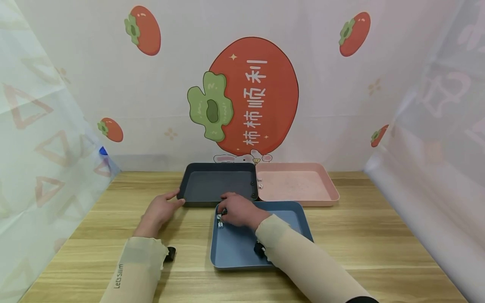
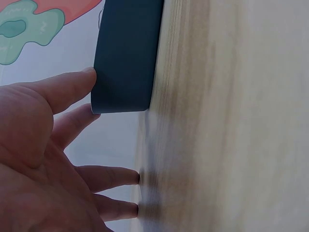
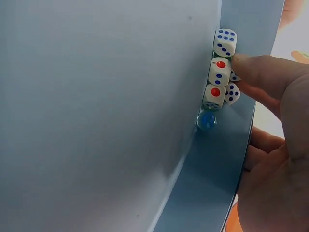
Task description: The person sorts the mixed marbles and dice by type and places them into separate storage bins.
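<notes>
My left hand [image 1: 161, 210] lies at the near left corner of the black tray [image 1: 219, 202]. In the left wrist view its thumb and index fingertip touch the tray's corner, fingers spread and fairly straight. My right hand [image 1: 240, 210] reaches into the far left corner of the blue tray [image 1: 242, 256]. Along that tray's wall, the right wrist view shows several white dice [image 3: 219, 71] and a blue marble [image 3: 206, 121]. Thumb and index fingertip are at the dice, a partly hidden die [image 3: 235, 76] between them; whether they grip it is unclear.
A pink tray [image 1: 326, 185] adjoins the black tray on the right, behind the blue one. Two white dice [image 1: 260, 186] lie by its left wall. Small dark round pieces [image 1: 253, 195] lie by the black tray's right wall. A printed cloth backdrop [image 1: 322, 139] stands behind.
</notes>
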### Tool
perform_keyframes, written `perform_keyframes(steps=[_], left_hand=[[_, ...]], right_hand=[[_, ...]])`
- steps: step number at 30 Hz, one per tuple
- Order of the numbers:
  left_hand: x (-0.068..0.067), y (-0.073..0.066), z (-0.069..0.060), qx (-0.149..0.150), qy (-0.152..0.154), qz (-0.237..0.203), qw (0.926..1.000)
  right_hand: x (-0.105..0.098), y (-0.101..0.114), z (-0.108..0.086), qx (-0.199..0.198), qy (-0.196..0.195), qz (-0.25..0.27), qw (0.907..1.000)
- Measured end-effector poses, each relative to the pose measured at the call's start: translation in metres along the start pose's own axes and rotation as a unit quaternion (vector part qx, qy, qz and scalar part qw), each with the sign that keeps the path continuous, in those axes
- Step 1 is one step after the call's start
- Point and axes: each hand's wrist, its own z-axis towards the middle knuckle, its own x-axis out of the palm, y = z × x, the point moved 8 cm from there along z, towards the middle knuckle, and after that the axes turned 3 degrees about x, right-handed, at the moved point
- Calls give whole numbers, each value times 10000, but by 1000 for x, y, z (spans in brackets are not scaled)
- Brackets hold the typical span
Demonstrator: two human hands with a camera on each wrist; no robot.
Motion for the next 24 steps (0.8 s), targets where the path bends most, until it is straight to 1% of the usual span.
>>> perform_keyframes(steps=[5,14,24], left_hand=[[0,-1,-1,27,-15,12,10000],[-1,-4,-2,27,-16,30,10000],[-1,-2,-1,39,-15,51,10000]], right_hand=[[2,-1,0,43,54,66,10000],[-2,0,-1,-87,-30,239,9997],[-6,-4,-2,42,-6,533,9986]])
